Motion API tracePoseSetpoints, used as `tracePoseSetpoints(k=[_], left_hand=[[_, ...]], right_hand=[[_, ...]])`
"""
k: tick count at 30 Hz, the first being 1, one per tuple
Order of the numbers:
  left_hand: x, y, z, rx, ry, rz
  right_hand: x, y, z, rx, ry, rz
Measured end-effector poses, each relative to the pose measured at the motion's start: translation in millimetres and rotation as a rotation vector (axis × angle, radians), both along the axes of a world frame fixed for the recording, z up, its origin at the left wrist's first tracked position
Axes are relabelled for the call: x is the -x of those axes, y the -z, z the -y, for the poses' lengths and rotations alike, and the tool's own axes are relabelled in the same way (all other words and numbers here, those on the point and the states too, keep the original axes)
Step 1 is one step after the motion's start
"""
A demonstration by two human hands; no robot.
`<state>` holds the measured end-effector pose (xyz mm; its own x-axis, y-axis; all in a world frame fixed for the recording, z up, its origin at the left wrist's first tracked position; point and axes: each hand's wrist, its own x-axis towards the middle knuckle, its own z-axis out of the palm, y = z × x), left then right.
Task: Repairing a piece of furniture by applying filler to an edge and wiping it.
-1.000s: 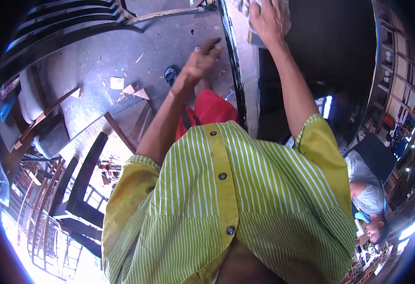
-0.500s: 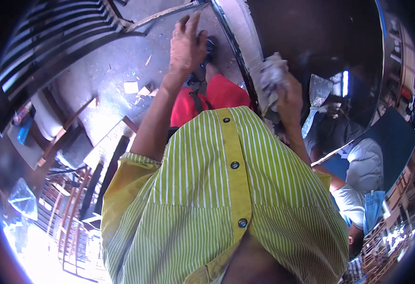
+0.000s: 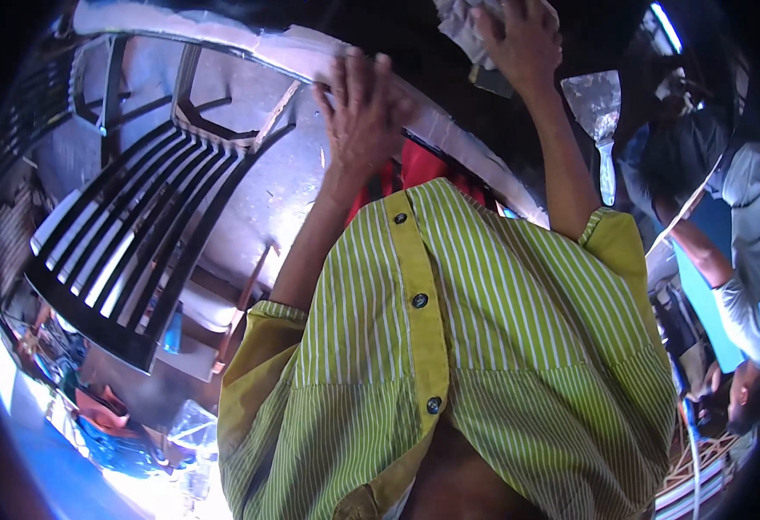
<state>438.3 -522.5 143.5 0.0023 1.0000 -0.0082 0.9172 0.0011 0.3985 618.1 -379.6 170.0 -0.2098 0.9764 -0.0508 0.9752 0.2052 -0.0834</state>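
Observation:
My right hand (image 3: 525, 50) holds a crumpled whitish cloth (image 3: 465, 33) against a glossy dark panel (image 3: 449, 82). A small dark block (image 3: 491, 80) shows just below the cloth; its kind I cannot make out. My left hand (image 3: 362, 117) has its fingers apart over the panel's pale, whitish edge (image 3: 449, 130); whether it touches is unclear. Nothing shows in that hand. To the right of my right hand lies a scraper (image 3: 601, 113) with a wide, stained metal blade and a pale handle, flat on the dark panel.
A dark slatted chair back (image 3: 137, 234) stands at the left, with more dark frames behind it. On the right, another person (image 3: 744, 208) in grey bends beside the panel. A clear plastic bag (image 3: 193, 425) is at the lower left.
The whole view has turned. My right hand has moved forward over the panel with the cloth. My left hand has gone from above the floor to the panel's pale edge.

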Motion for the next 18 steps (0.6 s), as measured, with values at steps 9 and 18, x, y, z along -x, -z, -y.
tracePoseSetpoints(k=[9,18], left_hand=[[129.4,19.0,-83.5,-0.152,-0.107,-0.155],[183.5,34.1,-146.4,-0.218,-0.233,-0.179]], right_hand=[[52.4,1.1,154.0,-0.057,-0.214,-0.317],[21.3,21.1,248.5,-0.015,0.194,-0.079]])
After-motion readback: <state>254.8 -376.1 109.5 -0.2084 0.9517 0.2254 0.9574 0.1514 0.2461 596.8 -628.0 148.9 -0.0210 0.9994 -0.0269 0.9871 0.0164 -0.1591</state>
